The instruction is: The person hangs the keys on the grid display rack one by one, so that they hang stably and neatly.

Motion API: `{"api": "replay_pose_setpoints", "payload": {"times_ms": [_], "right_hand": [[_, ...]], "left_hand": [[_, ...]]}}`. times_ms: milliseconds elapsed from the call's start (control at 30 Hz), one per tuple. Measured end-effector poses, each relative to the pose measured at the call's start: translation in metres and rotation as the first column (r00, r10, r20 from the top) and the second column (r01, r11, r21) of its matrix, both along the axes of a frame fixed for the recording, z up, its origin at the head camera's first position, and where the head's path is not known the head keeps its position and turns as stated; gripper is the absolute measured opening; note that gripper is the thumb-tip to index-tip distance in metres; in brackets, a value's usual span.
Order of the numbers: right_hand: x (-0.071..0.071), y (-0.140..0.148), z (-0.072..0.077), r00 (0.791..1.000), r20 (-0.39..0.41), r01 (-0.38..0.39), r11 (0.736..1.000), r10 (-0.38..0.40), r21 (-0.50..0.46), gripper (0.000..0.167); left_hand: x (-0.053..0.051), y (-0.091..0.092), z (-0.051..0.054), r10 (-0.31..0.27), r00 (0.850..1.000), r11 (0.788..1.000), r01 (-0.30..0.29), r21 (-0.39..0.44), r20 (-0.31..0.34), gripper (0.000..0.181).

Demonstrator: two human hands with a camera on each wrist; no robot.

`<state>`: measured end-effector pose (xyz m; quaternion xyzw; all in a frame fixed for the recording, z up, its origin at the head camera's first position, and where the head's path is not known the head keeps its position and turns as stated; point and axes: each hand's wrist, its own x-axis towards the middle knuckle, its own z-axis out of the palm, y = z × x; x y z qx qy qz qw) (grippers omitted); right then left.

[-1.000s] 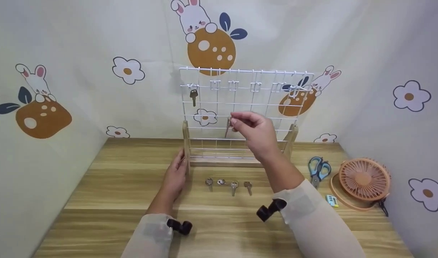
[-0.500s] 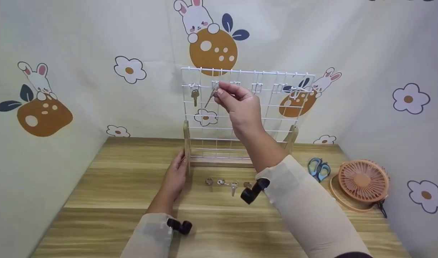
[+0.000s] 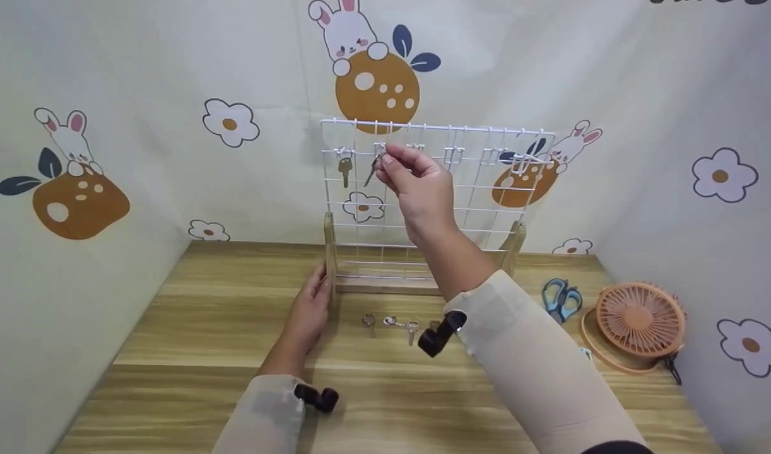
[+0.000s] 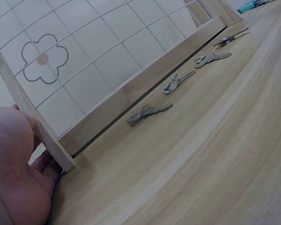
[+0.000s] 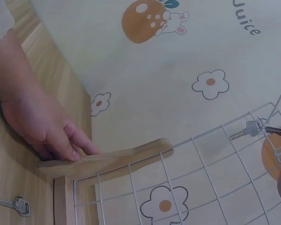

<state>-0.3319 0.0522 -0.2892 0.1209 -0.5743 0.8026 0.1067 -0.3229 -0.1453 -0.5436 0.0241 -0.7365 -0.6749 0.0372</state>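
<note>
The right hand point(image 3: 423, 192) is up high, pinching a small dark-looking metal key point(image 3: 371, 174) between thumb and finger. The key tips down to the left. It is right by the second white wire hook from the left, but the fingers cover its top, so one cannot tell if it is on the hook. That hook is part of a row on a white wire grid point(image 3: 436, 127) with square holes.

Just to the left, a shiny metal key point(image 3: 344, 170) hangs from the first hook.

The left hand point(image 3: 310, 304) is low down, with long, loose fingers resting on the outside of the pale wooden leg point(image 3: 329, 246) that props up the grid's left end.

Four silver metal keys point(image 3: 369, 321) lie in a row on the brown wood-grain bench point(image 3: 202, 334), in front of the grid. The last one on the right is partly hidden by the black wrist camera point(image 3: 441, 334).

Over on the right are blue and black scissors point(image 3: 562, 299) and a round orange fan point(image 3: 641, 315). The pale cloth wall point(image 3: 272, 183) behind has bunnies, oranges and flowers on it.
</note>
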Motion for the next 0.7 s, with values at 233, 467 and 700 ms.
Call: {"api": "replay_pose_setpoints", "payload": {"times_ms": [233,467,700], "right_hand": [[0.001,0.015,-0.030,0.999,0.042,-0.001,1.000,0.001,0.016,0.026],[0.010,0.038,-0.066,0.997,0.073,-0.001,1.000,-0.001,0.025,0.021],[0.022,0.073,-0.107,0.993,0.112,0.018,0.999,-0.024,0.051,0.016]], "left_hand": [[0.001,0.000,0.002,-0.012,1.000,0.999,0.012,-0.031,0.012,0.056],[0.004,0.000,0.002,-0.014,1.000,0.999,0.015,-0.044,0.026,0.056],[0.004,-0.001,0.002,0.003,1.000,1.000,-0.003,-0.014,0.024,0.055]]}}
